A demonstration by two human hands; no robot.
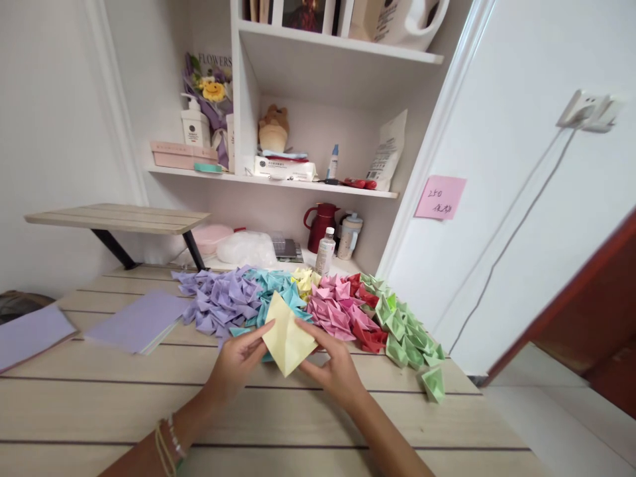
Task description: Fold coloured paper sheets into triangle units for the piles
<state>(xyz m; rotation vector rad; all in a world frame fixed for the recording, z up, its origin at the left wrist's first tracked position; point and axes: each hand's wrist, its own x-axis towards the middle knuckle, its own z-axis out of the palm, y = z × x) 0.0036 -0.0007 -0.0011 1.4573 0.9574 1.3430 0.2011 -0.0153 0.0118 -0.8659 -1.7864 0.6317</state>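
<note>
Both of my hands hold one folded yellow paper (pixel 287 339) just above the wooden table (pixel 149 404). My left hand (pixel 237 361) pinches its left edge with thumb and fingers. My right hand (pixel 334 366) grips its right side, fingers curled under it. Behind the paper lies a long heap of folded paper boats: purple ones (pixel 218 298), teal ones (pixel 271 288), a few yellow ones (pixel 303 279), pink ones (pixel 332 308), red ones (pixel 368 331) and green ones (pixel 407 331).
A stack of purple paper sheets (pixel 136 322) lies to the left, another sheet (pixel 30 333) further left. A small raised shelf board (pixel 119 217) stands at the back left. A red jug (pixel 322 226) and a small bottle (pixel 325 252) stand behind the heap. A white wall (pixel 497 232) closes the right.
</note>
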